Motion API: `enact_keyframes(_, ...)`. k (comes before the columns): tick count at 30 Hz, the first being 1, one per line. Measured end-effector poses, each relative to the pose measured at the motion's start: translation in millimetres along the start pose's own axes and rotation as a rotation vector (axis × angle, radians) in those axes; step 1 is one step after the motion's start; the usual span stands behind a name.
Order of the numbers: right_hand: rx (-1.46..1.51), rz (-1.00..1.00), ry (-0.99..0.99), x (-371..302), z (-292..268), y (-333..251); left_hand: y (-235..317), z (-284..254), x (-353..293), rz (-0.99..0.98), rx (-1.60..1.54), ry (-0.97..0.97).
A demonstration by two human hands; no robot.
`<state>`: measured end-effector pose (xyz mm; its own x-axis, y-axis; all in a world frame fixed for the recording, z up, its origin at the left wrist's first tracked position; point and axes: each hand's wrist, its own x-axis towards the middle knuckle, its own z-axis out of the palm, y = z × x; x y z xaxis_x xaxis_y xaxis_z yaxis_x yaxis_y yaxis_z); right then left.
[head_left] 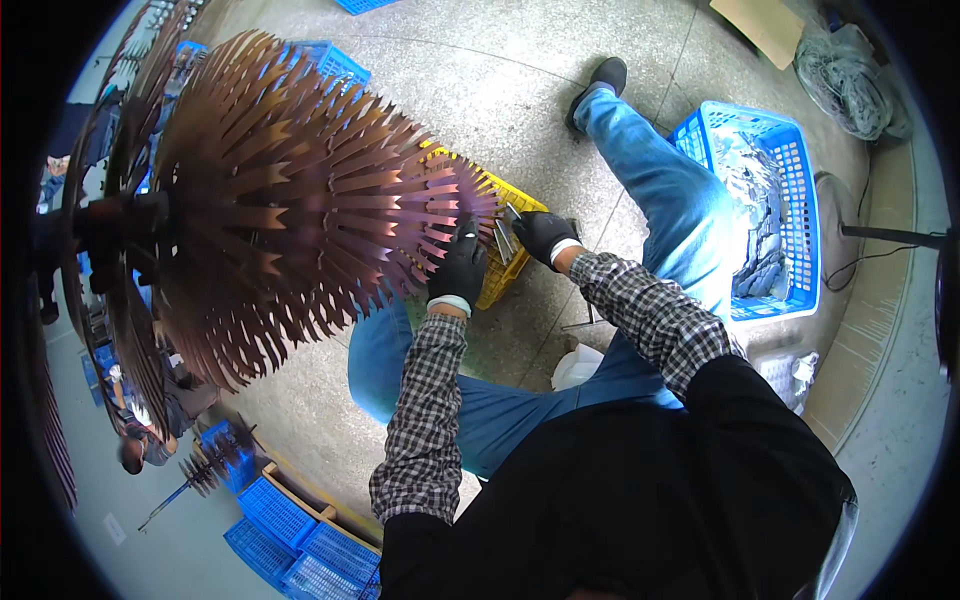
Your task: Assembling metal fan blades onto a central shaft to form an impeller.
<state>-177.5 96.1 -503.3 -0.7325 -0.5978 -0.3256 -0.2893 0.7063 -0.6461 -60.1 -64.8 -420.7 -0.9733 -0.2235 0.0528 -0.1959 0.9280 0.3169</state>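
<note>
And here at the middle of it all, the right hand (545,236), gloved in black, has its fingers drawn in narrow, and it looks to be pinching a thin silvery strip (513,211) by one end. The left hand (458,268), gloved too, is right up against the outer tips of the brown metal strips (370,215); whether its fingers grip one or merely rest there, I cannot tell, since they are partly lost among the tips.

Careful work, this! The forked ends look sharp and close-set, so my call is: steady the near tips with the left, bring the silvery strip in square, and let no cuff snag on a neighbouring prong. Small finger movements would beat big arm swings.

Just beneath the hands sits the yellow basket (492,292), more silvery strips inside. The brown strips fan out in packed rings around a dark shaft (125,218) over on the left.

Further out, past the right knee, there's a blue crate (812,235) loaded with dull grey pieces (765,220). Lower left, stacked blue baskets (275,512), and a co-worker (155,447) off beyond them.
</note>
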Motion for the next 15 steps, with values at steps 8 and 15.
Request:
enact_keyframes(8,0.021,0.046,-0.007,2.0,4.7,4.0,-0.7,-3.0,-0.3,-0.091,-0.04,-0.095)
enact_keyframes(15,0.056,0.048,-0.03,-3.2,-2.1,1.1,-7.8,6.3,-4.9,-0.054,0.094,-0.051)
